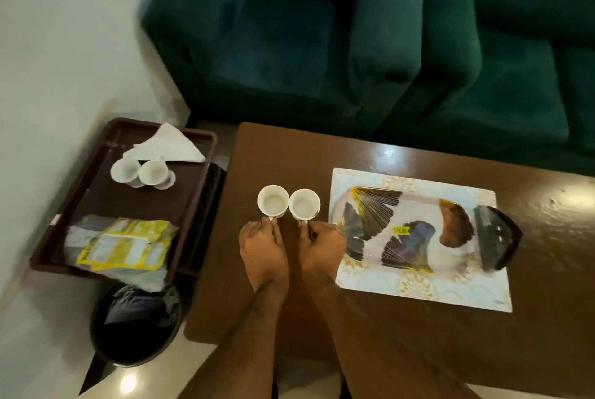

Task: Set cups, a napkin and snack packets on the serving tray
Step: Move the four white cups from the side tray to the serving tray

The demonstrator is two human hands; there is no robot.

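Note:
Two white cups stand side by side on the brown table [386, 318]. My left hand [262, 247] pinches the handle of the left cup [273, 201], and my right hand [322, 245] pinches the handle of the right cup [304, 204]. To the left, a dark brown serving tray [106, 202] holds two more white cups [141, 172], a folded white napkin [170, 144] at its far end and yellow snack packets [125, 244] at its near end.
A leaf-patterned tray [418, 231] lies on a pale placemat [450, 292] on the table's right half. A dark waste bin [135, 334] sits on the floor under the serving tray's near end. Green sofas [354, 44] stand behind the table.

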